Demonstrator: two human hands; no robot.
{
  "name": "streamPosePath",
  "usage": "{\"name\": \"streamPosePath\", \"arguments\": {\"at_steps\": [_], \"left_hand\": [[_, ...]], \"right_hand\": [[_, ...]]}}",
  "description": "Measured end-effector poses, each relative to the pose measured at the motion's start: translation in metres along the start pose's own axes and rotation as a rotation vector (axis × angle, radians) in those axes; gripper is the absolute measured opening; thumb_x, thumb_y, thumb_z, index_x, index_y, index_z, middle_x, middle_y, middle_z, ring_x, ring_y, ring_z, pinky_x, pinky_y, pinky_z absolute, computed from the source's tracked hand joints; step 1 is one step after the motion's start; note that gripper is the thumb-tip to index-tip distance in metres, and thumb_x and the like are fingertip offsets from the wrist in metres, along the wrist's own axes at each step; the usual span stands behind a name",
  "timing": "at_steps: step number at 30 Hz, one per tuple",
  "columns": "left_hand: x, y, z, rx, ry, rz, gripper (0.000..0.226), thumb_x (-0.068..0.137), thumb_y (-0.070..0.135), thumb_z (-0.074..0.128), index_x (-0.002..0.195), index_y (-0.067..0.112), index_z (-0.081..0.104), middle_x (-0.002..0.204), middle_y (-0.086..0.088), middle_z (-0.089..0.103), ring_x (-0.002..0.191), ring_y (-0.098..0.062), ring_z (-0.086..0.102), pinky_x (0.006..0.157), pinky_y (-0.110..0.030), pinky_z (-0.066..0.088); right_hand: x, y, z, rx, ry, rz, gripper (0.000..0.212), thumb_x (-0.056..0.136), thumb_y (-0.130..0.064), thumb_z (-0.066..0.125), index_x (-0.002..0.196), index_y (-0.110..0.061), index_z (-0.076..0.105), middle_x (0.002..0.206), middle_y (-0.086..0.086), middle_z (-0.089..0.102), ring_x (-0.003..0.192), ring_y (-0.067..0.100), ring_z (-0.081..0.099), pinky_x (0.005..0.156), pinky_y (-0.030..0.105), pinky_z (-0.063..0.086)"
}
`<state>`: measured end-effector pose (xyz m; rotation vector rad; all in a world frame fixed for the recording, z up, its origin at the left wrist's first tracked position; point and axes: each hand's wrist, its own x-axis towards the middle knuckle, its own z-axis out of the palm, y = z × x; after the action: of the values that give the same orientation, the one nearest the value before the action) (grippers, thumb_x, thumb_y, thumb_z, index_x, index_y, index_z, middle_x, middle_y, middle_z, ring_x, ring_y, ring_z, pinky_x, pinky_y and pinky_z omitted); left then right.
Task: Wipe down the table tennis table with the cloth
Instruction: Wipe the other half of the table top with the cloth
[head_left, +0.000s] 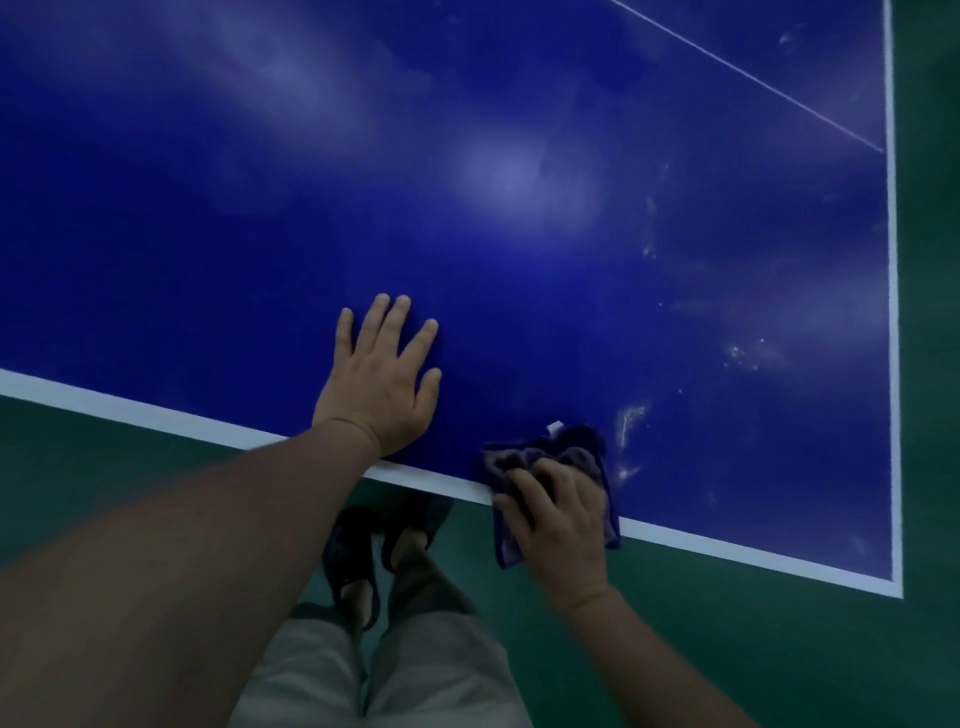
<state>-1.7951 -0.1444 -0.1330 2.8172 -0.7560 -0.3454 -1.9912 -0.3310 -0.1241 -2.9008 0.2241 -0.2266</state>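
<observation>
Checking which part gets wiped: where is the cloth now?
Head view, lower right of centre: the cloth sits on the table's near white edge line, gripped by the right hand, right of the left hand.

The table tennis table (467, 234) is showing deep blue with white border lines and whitish smears. The cloth (571, 453) is presenting dark purple-blue. The floor (779, 649) is appearing green, the trousers (426, 675) beige.

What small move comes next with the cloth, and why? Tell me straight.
Probably sweep the cloth rightward with the right hand: whitish smears sit just right of it on the table, near the edge. The left hand lies flat, bracing.
</observation>
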Motion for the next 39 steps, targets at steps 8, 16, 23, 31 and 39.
{"name": "streamPosePath", "arguments": {"at_steps": [8, 16, 23, 31, 39], "left_hand": [[0.0, 0.002, 0.001, 0.023, 0.007, -0.004, 0.071, 0.095, 0.056, 0.011, 0.158, 0.025, 0.023, 0.167, -0.012, 0.01, 0.154, -0.029, 0.0, 0.123, -0.057, -0.003], [0.0, 0.001, 0.003, 0.036, 0.009, -0.012, 0.067, 0.097, 0.054, 0.018, 0.158, 0.025, 0.022, 0.167, -0.013, 0.009, 0.154, -0.029, -0.001, 0.123, -0.058, -0.002], [0.0, 0.002, 0.003, 0.021, 0.027, -0.012, 0.064, 0.099, 0.05, 0.026, 0.157, 0.023, 0.026, 0.166, -0.013, 0.013, 0.154, -0.029, 0.001, 0.123, -0.057, -0.002], [0.0, 0.003, 0.003, 0.033, 0.035, -0.02, 0.062, 0.1, 0.048, 0.029, 0.156, 0.022, 0.028, 0.166, -0.013, 0.014, 0.154, -0.029, 0.001, 0.123, -0.056, -0.003], [0.0, 0.009, 0.002, 0.102, 0.017, -0.028, 0.063, 0.1, 0.048, 0.027, 0.157, 0.022, 0.026, 0.166, -0.015, 0.014, 0.153, -0.031, 0.003, 0.122, -0.058, 0.0]], "right_hand": [[0.083, 0.037, -0.009, -0.009, -0.074, 0.437, 0.037, 0.096, -0.053, 0.057, 0.112, -0.021, 0.064, 0.137, 0.002, 0.054, 0.131, 0.03, 0.043, 0.111, 0.06, 0.029], [0.002, 0.033, -0.014, -0.063, -0.07, 0.24, 0.044, 0.095, -0.057, 0.048, 0.116, -0.023, 0.065, 0.134, 0.006, 0.056, 0.132, 0.034, 0.044, 0.104, 0.06, 0.035], [0.017, 0.044, -0.012, -0.017, -0.003, 0.269, 0.044, 0.096, -0.05, 0.049, 0.121, -0.019, 0.067, 0.119, 0.008, 0.061, 0.109, 0.031, 0.055, 0.091, 0.051, 0.044], [0.026, 0.08, -0.01, -0.013, 0.113, 0.095, 0.029, 0.096, -0.036, 0.056, 0.091, -0.011, 0.071, 0.106, 0.008, 0.055, 0.097, 0.024, 0.046, 0.083, 0.039, 0.033], [0.082, 0.095, -0.013, 0.016, 0.144, 0.225, 0.02, 0.097, -0.026, 0.06, 0.089, -0.01, 0.068, 0.1, 0.011, 0.056, 0.091, 0.032, 0.05, 0.078, 0.044, 0.04]]}}
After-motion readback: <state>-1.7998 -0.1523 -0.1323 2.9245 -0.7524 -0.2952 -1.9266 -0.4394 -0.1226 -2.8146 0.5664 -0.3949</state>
